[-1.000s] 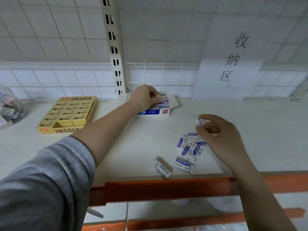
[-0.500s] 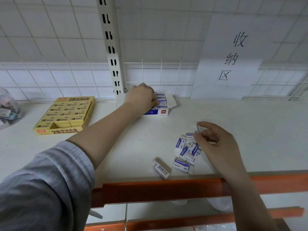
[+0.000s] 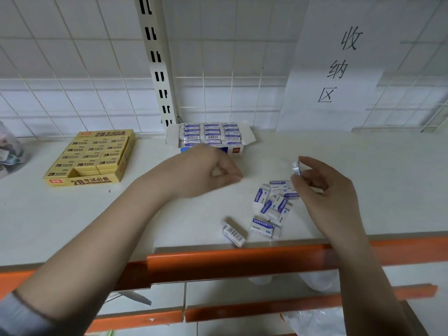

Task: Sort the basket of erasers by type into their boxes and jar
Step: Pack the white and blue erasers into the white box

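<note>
White shelf top w/ orange front rail (image 3: 242,260); wire-grid back wall, slotted upright post (image 3: 157,61), paper sign (image 3: 339,66) w/ handwritten characters. Landmark = blue-and-white eraser box (image 3: 210,137), open at the back, just right of the post's foot; rows look nearly full.

Yellow 2B box (image 3: 91,157) sits well left of the blue box, one front corner slot open; clear jar (image 3: 11,151) further left still, at the frame edge, contents blurred. Loose erasers (image 3: 272,204) lie in a small pile right and forward of the blue box, near the rail; one lone eraser (image 3: 234,230) w/ barcode up lies just left of the pile.

Left hand (image 3: 206,170) hovers just in front of the blue box, fingers loosely curled, thumb & forefinger tips near each other, nothing visible in them. Right hand (image 3: 324,190) is above the pile's right side; thumb & fingertips pinch one small eraser (image 3: 296,168) held on edge, other fingers half curled.

Step in hand, prob.: pass or carry the pinched eraser to the blue box. To do well: turn it flat, match label direction w/ the rows, find a real gap first; slide in w/o tipping neighbours; keep the wrist clear of the box flaps; don't sweep the pile toward the rail edge.
</note>
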The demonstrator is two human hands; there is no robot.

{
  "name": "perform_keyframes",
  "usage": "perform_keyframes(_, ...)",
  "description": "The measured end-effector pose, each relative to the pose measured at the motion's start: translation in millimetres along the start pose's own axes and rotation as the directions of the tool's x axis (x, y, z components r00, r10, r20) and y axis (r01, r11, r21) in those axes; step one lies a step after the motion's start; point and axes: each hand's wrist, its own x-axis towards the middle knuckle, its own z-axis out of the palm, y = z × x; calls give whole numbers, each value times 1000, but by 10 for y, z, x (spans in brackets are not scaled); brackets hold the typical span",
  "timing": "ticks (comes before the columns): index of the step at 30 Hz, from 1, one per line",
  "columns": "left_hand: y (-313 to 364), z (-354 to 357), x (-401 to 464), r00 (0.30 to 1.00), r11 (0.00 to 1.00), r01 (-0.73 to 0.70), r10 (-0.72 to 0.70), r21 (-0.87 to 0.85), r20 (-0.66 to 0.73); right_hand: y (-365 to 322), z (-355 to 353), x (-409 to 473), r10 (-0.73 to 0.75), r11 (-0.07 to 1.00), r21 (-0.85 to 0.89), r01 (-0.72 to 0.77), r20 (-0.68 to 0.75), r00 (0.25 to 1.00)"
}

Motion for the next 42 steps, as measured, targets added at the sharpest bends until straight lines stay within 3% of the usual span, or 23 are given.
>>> perform_keyframes(4, 55, 159, -321, 983, 976, 102, -70, -190, 171, -7, 8, -8, 7, 1000, 30, -7, -6, 1000)
perform_keyframes(8, 37, 318, -467, 978, 948, 125, -68, -293, 197, -7, 25, -21, 63, 995, 74, -64, 21, 998)
perform_keyframes(11, 31, 399, -504, 995, 961, 74, -55, -266, 78, -16, 30, -16, 122, 973, 190, -134, 75, 990)
perform_keyframes(13, 22, 436, -544, 990, 957, 98, -121, -274, -67, -21, 37, -2, 156, 937, 291, -191, 141, 978)
perform_keyframes(17, -61, 468, -651, 876, 885, 187, -346, -426, -335, -84, 71, 95, 143, 909, 342, -237, 277, 950)
perform_keyframes(23, -200, 335, -863, 702, 788, 189, -526, -587, -480, -463, 357, 417, 31, 958, 235, -165, 489, 872)
perform_keyframes(28, -254, 289, -1032, 607, 795, 243, -571, -556, -552, -707, 887, 813, -124, 987, -12, 160, 576, 808)
perform_keyframes(32, -246, 299, -1122, 581, 778, 231, -592, -584, -559, -711, 1304, 1028, -101, 980, -73, 185, 616, 781)
perform_keyframes(37, -242, 306, -1217, 597, 786, 219, -577, -578, -558, -585, 1558, 1087, -136, 967, -89, 237, 606, 784)
perform_keyframes(42, -291, 330, -1261, 562, 745, 257, -633, -615, -532, -558, 1524, 1120, -211, 913, -142, 382, 637, 742)
